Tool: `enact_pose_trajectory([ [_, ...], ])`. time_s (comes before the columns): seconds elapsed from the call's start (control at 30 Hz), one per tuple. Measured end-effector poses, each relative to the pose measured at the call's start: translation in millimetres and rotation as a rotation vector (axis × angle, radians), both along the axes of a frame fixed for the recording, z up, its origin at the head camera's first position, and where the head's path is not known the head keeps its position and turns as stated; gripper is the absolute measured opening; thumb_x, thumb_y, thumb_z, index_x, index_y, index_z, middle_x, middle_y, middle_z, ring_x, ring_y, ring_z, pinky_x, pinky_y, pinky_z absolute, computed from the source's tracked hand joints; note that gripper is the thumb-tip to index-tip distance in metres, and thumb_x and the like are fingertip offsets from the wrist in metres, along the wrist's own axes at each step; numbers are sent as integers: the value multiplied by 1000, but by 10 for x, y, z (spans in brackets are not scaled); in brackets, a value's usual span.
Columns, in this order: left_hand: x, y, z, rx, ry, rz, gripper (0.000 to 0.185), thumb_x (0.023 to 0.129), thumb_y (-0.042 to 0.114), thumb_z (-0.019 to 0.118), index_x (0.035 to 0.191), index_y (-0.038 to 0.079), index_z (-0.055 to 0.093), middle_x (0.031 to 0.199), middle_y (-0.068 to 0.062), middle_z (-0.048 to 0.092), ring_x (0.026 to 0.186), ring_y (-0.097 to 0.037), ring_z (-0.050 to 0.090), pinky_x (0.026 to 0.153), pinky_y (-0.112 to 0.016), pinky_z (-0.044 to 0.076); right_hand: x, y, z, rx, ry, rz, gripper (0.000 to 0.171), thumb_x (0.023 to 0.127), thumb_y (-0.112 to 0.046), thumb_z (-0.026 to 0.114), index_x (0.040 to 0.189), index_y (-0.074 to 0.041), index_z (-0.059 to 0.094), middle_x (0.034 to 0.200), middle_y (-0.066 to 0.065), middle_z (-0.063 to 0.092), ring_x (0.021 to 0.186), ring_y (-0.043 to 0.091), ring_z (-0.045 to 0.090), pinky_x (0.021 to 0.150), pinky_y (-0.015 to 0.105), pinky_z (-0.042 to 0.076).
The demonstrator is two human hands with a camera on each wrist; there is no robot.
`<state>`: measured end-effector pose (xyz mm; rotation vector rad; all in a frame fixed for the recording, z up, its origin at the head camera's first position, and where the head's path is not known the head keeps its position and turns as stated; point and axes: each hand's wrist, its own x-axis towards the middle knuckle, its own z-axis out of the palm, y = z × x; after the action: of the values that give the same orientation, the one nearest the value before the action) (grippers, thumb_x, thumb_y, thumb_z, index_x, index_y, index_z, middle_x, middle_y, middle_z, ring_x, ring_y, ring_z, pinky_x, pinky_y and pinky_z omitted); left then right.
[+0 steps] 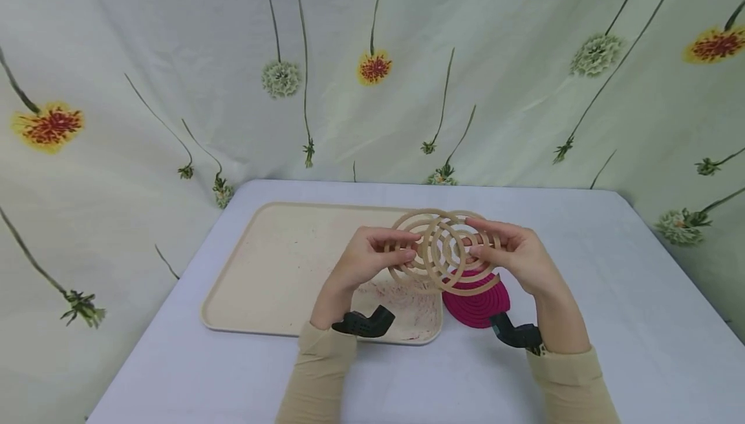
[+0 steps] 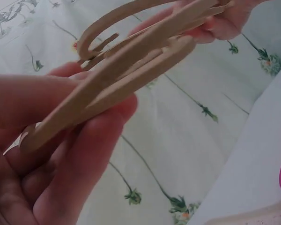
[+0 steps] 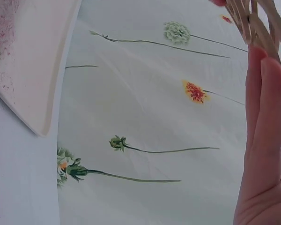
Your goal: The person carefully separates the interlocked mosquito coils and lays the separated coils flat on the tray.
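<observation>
Tan spiral coils [image 1: 443,247], two interlocked mosquito-coil shapes, are held in the air above the white surface [image 1: 582,269] in the head view, over the near right corner of the beige tray [image 1: 273,269] and a magenta coil [image 1: 477,304] lying flat just beside that tray. The left hand [image 1: 367,259] pinches the left-hand spiral and the right hand [image 1: 518,254] pinches the right-hand one, fingers curled on the rings; the pair is offset sideways, so its long axis runs left to right and the flat faces tilt up toward the camera. This looks like the separating step, with the spirals half slid apart; the next move would call for a gentle twist and sideways pull, since such thin rings seem likely to snap. From the left wrist, the tan coils [image 2: 131,70] are seen edge-on, slanting up and away from the left hand's fingers [image 2: 84,154], thumb above and fingers beneath, with the right hand gripping the far end. From the right wrist, the fingers [image 3: 264,136] lie along the coil rings [image 3: 253,23], and the tray's pink-dusted corner [image 3: 33,70] shows beyond.
</observation>
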<state>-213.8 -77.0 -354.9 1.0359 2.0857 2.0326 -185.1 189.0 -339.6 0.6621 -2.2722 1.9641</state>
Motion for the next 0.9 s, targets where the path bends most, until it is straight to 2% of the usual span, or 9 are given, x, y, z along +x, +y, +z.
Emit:
enact_pose_trajectory([
  [0.1, -18, -89, -2, -75, 4, -78, 23, 83, -7, 65, 105, -13, 65, 76, -15, 68, 60, -20, 63, 54, -33, 55, 0, 88, 2, 108, -17, 55, 40, 85, 2, 65, 123, 11, 54, 82, 0, 69, 66, 13, 63, 59, 28, 56],
  [0.23, -26, -160, 2, -123, 2, -164, 23, 82, -9, 65, 104, -15, 64, 76, -16, 68, 62, -22, 65, 56, -32, 56, 6, 164, 8, 184, -9, 120, 38, 85, 1, 65, 121, 9, 57, 99, -4, 68, 62, 17, 61, 58, 30, 55],
  [0.3, -27, -176, 1, -125, 0, -175, 23, 82, -9, 65, 104, -15, 64, 77, -16, 68, 63, -19, 65, 57, -30, 55, 8, 172, 10, 193, 2, 126, 38, 85, 1, 65, 121, 9, 57, 102, -4, 67, 62, 18, 61, 57, 30, 55],
  [0.4, -22, -163, 8, -99, 6, -141, 24, 82, -9, 65, 105, -14, 64, 80, -19, 67, 63, -16, 64, 57, -27, 55, 1, 143, 5, 176, 12, 85, 38, 86, 0, 65, 122, 7, 57, 98, -3, 68, 66, 16, 62, 59, 28, 55],
  [0.5, -10, -124, 21, -53, 29, -76, 25, 83, -7, 65, 108, -13, 64, 84, -22, 67, 62, -15, 61, 54, -24, 52, -12, 85, -8, 108, 23, 40, 39, 86, 2, 64, 123, 6, 56, 88, -2, 69, 69, 13, 63, 59, 26, 55],
  [0.67, 17, -42, 34, 36, 48, 5, 25, 83, -9, 64, 108, -15, 63, 84, -25, 66, 63, -11, 58, 52, -19, 49, -22, -9, -27, -84, 56, 34, 39, 85, 10, 60, 122, -2, 62, 93, -2, 70, 70, 12, 67, 58, 24, 55],
  [0.8, 25, 36, 25, 136, 22, 29, 27, 83, -13, 62, 108, -19, 59, 87, -30, 64, 68, -10, 64, 60, -24, 55, -23, -99, -38, -231, 76, 0, 41, 84, 15, 58, 118, -7, 66, 93, 0, 71, 67, 12, 68, 57, 23, 55],
  [0.9, 25, 95, 16, 206, 19, 42, 28, 82, -15, 60, 110, -20, 58, 92, -35, 62, 70, -11, 66, 63, -29, 57, -19, -179, -47, -300, 72, -64, 40, 84, 15, 58, 116, -7, 67, 85, 3, 71, 65, 12, 68, 56, 23, 55],
])
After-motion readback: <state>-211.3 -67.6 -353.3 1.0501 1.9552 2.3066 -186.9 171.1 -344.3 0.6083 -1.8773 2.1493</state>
